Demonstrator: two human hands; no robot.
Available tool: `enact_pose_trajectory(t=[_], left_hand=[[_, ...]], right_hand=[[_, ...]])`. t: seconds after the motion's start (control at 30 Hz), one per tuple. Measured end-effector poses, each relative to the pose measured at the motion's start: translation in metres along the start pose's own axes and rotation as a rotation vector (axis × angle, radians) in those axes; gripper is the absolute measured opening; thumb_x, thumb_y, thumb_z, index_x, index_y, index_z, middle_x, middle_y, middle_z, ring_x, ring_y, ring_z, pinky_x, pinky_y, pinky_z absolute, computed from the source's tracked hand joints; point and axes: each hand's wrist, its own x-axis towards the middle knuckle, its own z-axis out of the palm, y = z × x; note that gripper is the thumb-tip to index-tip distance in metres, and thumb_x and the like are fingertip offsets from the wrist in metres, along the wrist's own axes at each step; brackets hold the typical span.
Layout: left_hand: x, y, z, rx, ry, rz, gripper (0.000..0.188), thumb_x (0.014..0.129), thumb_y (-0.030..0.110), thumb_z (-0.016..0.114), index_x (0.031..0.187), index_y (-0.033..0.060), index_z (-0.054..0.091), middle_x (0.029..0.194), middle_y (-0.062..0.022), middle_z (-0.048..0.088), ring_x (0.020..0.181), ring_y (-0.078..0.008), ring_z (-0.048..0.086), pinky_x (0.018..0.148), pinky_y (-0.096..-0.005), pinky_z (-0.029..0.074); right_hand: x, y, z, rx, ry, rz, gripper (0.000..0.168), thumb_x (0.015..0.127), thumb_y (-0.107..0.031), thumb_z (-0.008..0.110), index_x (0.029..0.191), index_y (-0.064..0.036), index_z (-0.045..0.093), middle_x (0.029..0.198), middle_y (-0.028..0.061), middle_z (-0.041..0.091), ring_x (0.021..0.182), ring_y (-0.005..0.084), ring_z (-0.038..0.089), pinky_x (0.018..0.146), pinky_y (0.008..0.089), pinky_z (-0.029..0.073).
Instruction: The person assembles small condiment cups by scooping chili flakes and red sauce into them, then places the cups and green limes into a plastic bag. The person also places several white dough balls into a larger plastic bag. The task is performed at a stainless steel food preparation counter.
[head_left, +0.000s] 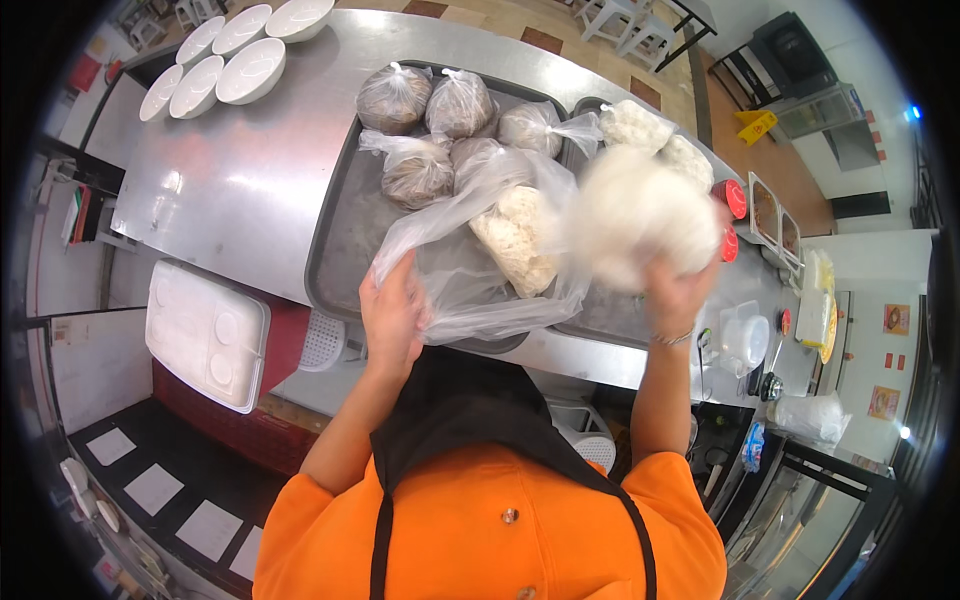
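My left hand (394, 311) grips the rim of a large clear plastic bag (506, 322), holding its mouth wide. Inside or behind that bag shows a pale, crumbly bundle (521, 240); the see-through film makes its exact place hard to tell. My right hand (679, 289) holds a whitish bundle (637, 214), blurred by motion, at the bag's right side. Beyond the bag, several knotted plastic bags of brownish food (394, 101) sit on a dark grey tray (341, 259). More pale bundles (637, 126) lie on a second tray (600, 319) at the right.
Several white bowls (251, 71) stand at the far left of the steel counter (247, 187). Red cups (729, 199) and metal food pans (765, 210) are at the right, with a clear plastic container (742, 337) nearer. A red cooler with a white lid (206, 330) stands below left.
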Motion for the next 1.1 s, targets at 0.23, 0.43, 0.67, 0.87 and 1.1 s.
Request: enact_pose_trajectory(t=[0.23, 0.43, 0.67, 0.87, 1.1], left_hand=[[0.002, 0.004, 0.016, 0.014, 0.077, 0.155, 0.012, 0.101, 0.015, 0.058, 0.093, 0.0063, 0.059, 0.068, 0.0054, 0.046, 0.049, -0.0036, 0.040, 0.038, -0.0238, 0.026], [0.003, -0.004, 0.004, 0.048, 0.050, 0.076, 0.013, 0.102, 0.013, 0.058, 0.101, 0.0027, 0.066, 0.066, 0.0062, 0.048, 0.049, -0.0021, 0.039, 0.040, -0.0245, 0.026], [0.008, -0.009, 0.013, 0.038, 0.022, 0.008, 0.013, 0.099, 0.016, 0.062, 0.108, 0.0060, 0.061, 0.069, 0.0050, 0.047, 0.048, -0.0032, 0.037, 0.038, -0.0219, 0.023], [0.000, -0.010, 0.013, 0.066, 0.100, 0.098, 0.017, 0.102, 0.016, 0.059, 0.110, 0.0025, 0.066, 0.069, 0.0052, 0.052, 0.047, -0.0020, 0.038, 0.039, -0.0236, 0.025], [0.003, -0.001, -0.002, 0.277, -0.061, 0.211, 0.019, 0.100, 0.012, 0.061, 0.109, -0.0029, 0.069, 0.071, 0.0018, 0.057, 0.053, -0.0046, 0.048, 0.043, -0.0235, 0.039]], right_hand=[[-0.040, 0.052, 0.079, -0.333, -0.942, -0.509, 0.058, 0.054, -0.002, 0.078, 0.109, -0.014, 0.065, 0.114, 0.0118, 0.059, 0.109, 0.0342, 0.060, 0.080, 0.0405, 0.055], [-0.055, 0.070, 0.092, -0.706, -0.894, -0.525, 0.048, 0.067, -0.009, 0.077, 0.112, -0.016, 0.062, 0.126, 0.0088, 0.055, 0.125, 0.0312, 0.052, 0.074, 0.0379, 0.059], [-0.075, 0.059, 0.076, -0.975, -0.874, -0.321, 0.048, 0.081, -0.029, 0.076, 0.124, -0.012, 0.063, 0.144, 0.0132, 0.052, 0.135, 0.0332, 0.047, 0.096, 0.0408, 0.052], [0.078, 0.038, 0.028, -0.663, -0.309, 0.132, 0.032, 0.085, -0.019, 0.070, 0.114, -0.006, 0.070, 0.112, 0.0149, 0.072, 0.102, 0.0332, 0.070, 0.093, 0.0399, 0.054], [0.225, 0.261, -0.087, -1.268, -0.727, 0.275, 0.103, 0.050, -0.034, 0.094, 0.140, -0.005, 0.055, 0.151, 0.0233, 0.045, 0.139, 0.0371, 0.046, 0.113, 0.0408, 0.041]])
